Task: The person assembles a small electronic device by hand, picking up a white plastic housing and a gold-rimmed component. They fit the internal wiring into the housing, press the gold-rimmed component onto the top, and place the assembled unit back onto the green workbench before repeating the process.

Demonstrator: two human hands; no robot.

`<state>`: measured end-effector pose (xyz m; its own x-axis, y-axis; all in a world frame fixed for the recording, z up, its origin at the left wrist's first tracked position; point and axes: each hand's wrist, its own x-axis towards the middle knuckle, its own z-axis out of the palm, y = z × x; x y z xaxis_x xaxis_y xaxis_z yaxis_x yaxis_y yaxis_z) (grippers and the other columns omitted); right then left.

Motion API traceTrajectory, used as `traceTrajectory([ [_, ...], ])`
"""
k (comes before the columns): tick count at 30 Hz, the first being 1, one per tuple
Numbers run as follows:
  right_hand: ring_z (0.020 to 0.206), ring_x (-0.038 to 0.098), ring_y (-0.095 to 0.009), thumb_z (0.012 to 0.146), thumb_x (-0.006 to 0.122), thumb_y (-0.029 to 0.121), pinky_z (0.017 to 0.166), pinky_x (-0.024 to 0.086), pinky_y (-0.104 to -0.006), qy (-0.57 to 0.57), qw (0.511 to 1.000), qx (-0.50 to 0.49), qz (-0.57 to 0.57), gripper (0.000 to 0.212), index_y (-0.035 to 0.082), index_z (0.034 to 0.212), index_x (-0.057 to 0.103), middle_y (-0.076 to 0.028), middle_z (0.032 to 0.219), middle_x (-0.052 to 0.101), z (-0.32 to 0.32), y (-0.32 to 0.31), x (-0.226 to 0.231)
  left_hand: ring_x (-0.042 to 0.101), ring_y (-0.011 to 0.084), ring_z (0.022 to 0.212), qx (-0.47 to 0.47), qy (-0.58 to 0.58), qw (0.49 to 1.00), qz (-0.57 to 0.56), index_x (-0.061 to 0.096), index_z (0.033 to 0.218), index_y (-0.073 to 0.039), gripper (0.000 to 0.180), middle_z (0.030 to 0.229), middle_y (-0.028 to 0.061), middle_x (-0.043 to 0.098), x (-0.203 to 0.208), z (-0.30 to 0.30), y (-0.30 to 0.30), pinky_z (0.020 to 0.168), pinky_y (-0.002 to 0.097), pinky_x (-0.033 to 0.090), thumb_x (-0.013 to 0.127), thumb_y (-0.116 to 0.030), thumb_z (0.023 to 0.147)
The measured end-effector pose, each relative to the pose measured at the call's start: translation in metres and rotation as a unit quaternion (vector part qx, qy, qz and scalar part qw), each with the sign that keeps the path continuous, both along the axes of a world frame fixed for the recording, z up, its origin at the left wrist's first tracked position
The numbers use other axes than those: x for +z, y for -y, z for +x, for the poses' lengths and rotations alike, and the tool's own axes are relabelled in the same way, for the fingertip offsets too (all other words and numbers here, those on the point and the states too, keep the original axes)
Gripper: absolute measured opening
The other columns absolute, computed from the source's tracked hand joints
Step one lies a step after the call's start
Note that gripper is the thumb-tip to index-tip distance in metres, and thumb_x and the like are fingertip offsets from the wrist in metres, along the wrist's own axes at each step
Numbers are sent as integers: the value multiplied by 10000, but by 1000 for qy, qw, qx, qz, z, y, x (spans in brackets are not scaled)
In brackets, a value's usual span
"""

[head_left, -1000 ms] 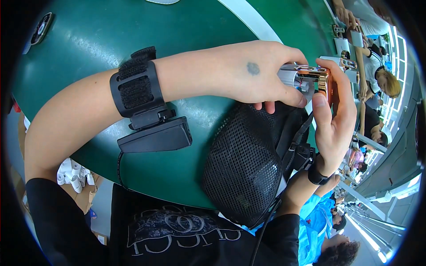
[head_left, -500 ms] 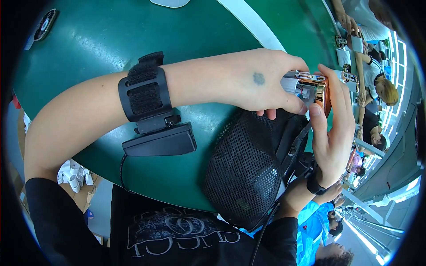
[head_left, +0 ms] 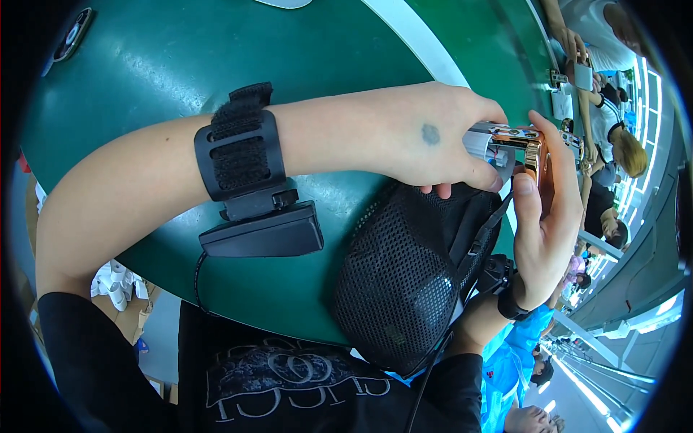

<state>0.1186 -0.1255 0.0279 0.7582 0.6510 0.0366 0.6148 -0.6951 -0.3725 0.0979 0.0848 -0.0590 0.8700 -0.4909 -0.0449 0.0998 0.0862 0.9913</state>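
A small device [head_left: 533, 153] with a copper-coloured, ribbed metal end and a white body is held between both hands, over the right part of the green bench [head_left: 346, 50]. The left hand [head_left: 451, 137] grips the white body between thumb and fingers, hiding much of it; thin wires show in the gap beside the metal. The right hand [head_left: 547, 206] curls around the copper end, thumb on the near side.

Just to the near side of the hands, a black mesh bag [head_left: 397, 270] takes up the bench edge, its strap close to the fingers. The left forearm spans the bench, wearing a black strap [head_left: 242, 159] with a black box [head_left: 263, 231] and a cable. A phone-like object [head_left: 74, 35] lies far left. Near left, beyond the bench edge, a carton [head_left: 146, 314] holds white parts [head_left: 114, 283]. To the right, co-workers sit, one in a blue garment [head_left: 516, 343].
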Motion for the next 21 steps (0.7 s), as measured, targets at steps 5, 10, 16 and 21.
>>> traceTrajectory([
  [5,1165,612,-220,1018,565,171,1036,462,-334,-36,998,-33,28,478,21,1470,524,-142,1341,608,-2,-1,2,681,143,684,-2,0,1000,-2,504,1456,-9,629,925,102,704,0,1,0,594,278,573,728,-306,949],
  [10,1170,616,-238,980,607,170,1042,460,-356,18,1000,8,-1,494,23,1446,540,-149,1330,611,-2,-5,-2,680,147,671,-4,-6,1000,-14,482,1474,-8,641,910,107,703,3,-1,-2,598,283,581,716,-301,955],
  [16,1112,639,-341,878,719,111,961,506,-387,36,999,20,-16,530,16,1373,556,-180,1256,605,-3,-8,0,706,168,777,-49,-19,998,-41,467,1480,9,630,1004,121,704,1,7,-7,664,285,610,696,-275,966],
  [21,1101,655,-369,850,760,138,913,542,-397,21,999,31,-5,541,15,1328,538,-189,1281,596,8,-16,-25,717,196,932,-121,-78,983,-112,486,1452,31,576,1128,134,684,-1,23,-16,775,295,626,653,-287,1001],
])
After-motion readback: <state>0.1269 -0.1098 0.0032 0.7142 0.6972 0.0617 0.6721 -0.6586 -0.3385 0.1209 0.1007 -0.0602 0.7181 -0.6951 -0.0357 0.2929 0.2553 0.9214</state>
